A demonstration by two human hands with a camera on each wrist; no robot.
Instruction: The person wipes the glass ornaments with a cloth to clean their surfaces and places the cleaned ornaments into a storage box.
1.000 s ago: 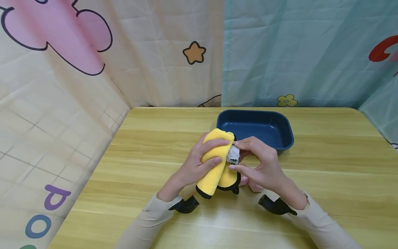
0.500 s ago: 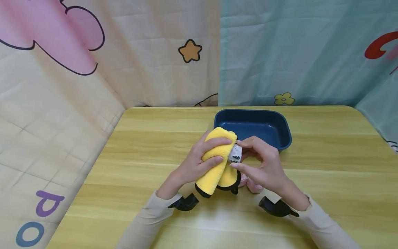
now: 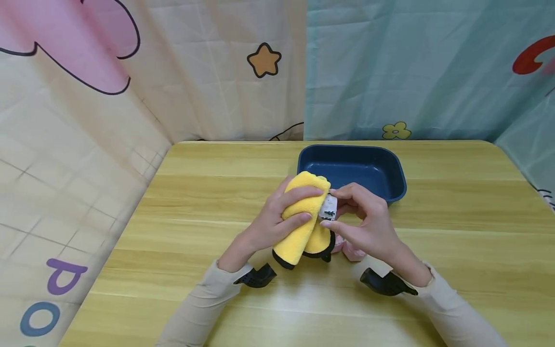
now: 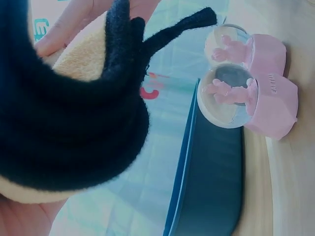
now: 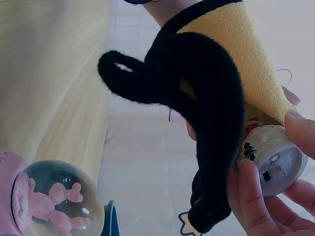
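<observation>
In the head view my left hand (image 3: 277, 217) grips a folded yellow towel (image 3: 299, 243) with black edging and a black hanging loop. The towel wraps part of a small snow globe (image 3: 328, 208) with a white base printed with dark green trees. My right hand (image 3: 368, 217) pinches that base between thumb and fingers at the towel's right side. The right wrist view shows the round underside of the snow globe (image 5: 280, 169), which has a small switch. Its upper part is hidden inside the towel. Both hands are held above the table.
Two pink snow globes (image 4: 273, 105) with pink figures inside stand side by side on the wooden table (image 3: 208, 202), partly hidden below my right hand in the head view. A dark blue rectangular bin (image 3: 401, 188) sits behind the hands. Printed curtains (image 3: 390, 62) hang beyond the table.
Both hands, with the towel and the white-based snow globe, have shifted slightly right relative to the bin. The grips look the same. The head view itself has moved a little.
</observation>
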